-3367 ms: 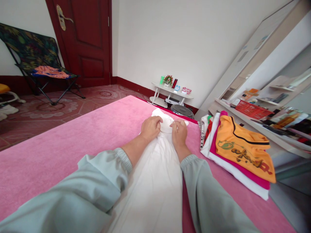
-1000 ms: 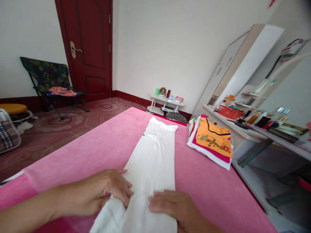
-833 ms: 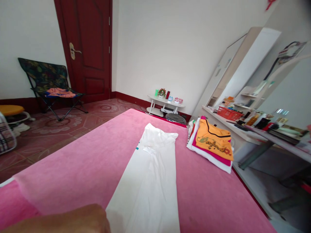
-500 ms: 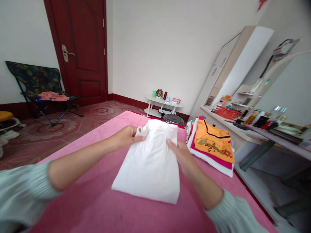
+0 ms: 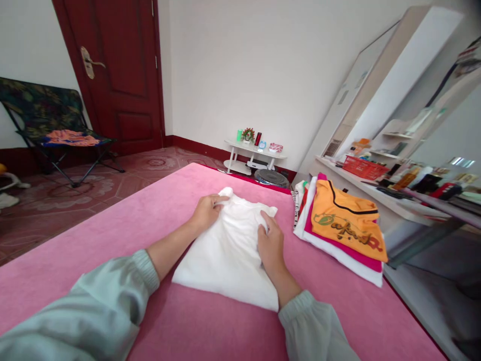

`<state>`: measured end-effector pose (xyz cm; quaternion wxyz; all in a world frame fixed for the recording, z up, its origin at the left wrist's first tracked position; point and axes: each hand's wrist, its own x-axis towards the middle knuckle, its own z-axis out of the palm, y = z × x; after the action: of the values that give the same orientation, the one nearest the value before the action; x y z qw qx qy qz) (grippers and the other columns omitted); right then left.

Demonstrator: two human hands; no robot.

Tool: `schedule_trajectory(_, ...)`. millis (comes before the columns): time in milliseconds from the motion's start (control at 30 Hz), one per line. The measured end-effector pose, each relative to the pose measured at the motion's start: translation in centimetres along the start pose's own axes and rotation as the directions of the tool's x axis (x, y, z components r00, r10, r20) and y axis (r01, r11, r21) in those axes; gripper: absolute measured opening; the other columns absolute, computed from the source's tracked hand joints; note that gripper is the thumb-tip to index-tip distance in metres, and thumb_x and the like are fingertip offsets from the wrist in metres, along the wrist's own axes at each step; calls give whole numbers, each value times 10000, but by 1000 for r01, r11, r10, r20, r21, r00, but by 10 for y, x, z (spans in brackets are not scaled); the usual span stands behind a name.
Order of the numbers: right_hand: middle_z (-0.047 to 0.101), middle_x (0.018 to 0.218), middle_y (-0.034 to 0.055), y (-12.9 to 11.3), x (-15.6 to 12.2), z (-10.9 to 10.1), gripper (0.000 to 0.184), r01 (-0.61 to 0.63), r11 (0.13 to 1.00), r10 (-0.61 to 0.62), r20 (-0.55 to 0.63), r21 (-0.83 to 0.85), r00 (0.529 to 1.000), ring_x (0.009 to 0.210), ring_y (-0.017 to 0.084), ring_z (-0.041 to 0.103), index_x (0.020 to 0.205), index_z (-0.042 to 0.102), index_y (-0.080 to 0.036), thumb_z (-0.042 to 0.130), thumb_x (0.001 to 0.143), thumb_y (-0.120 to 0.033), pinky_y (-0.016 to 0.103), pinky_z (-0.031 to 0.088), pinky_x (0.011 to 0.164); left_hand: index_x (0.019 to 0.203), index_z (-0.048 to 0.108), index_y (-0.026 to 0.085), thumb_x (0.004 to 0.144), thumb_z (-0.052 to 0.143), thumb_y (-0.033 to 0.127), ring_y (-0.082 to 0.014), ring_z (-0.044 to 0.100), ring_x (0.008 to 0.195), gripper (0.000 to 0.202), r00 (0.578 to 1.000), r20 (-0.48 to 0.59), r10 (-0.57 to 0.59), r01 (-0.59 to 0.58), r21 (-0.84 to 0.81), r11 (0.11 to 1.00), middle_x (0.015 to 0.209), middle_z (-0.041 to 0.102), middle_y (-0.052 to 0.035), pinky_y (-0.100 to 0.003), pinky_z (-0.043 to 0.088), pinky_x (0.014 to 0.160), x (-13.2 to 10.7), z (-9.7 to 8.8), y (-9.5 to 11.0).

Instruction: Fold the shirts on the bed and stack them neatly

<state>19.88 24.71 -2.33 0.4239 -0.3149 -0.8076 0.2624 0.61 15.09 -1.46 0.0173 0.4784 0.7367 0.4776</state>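
A folded white shirt (image 5: 229,255) lies in front of me on the pink bed cover (image 5: 124,225), its far end creased and bunched. My left hand (image 5: 209,211) pinches the shirt's far left edge between thumb and fingers. On the opposite side, my right hand (image 5: 271,240) grips the cloth near the far right corner, the thumb on top and some fingers hidden. Just to the right sits a pile of folded clothes, topped by an orange shirt (image 5: 343,218) with printed lettering and a dark neckline.
A dressing table (image 5: 406,198) with a red basket (image 5: 364,167) and bottles stands along the right. Beyond the bed is a small white table (image 5: 255,149). A folding chair (image 5: 48,115) holding clothing is at the far left, near a dark red door (image 5: 124,70).
The shirt's far end has come down flatter and spread wider on the bed. Both hands have lowered with it, still gripping its sides. My view has shifted slightly.
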Motion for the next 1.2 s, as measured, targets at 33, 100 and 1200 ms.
schedule_trajectory(33, 600, 1198, 156, -2, 0, 0, 495, 5, 1000, -5, -14, -30, 1000, 1108, 247, 561, 1245, 579, -77, 399, 789, -147, 379, 426, 985, 1174, 653, 179, 820, 460, 108, -180, 610, 1057, 409, 1000, 4, 22, -22, 19, 1000, 1148, 661, -36, -253, 431, 970, 6, 0, 1)
schedule_trajectory(100, 598, 1191, 166, -2, 0, 1, 493, -9, 995, 9, -9, -102, 1000, 1127, 254, 550, 1242, 581, -63, 404, 785, -118, 371, 413, 1000, 1179, 652, 186, 813, 471, 100, -186, 615, 1046, 417, 998, 38, 49, -52, 79, 996, 1144, 661, -33, -259, 436, 966, 13, 3, -1)
schedule_trajectory(1200, 491, 1314, 128, -2, -4, -13, 359, -39, 905, 64, 45, -423, 997, 1156, 258, 517, 1137, 660, -211, 465, 836, -191, 361, 428, 943, 1478, 226, 307, 848, 136, 740, -282, 66, 1436, 769, 856, 517, -3, -237, 396, 887, 1566, 139, -47, -531, 98, 1135, -74, 14, 55)
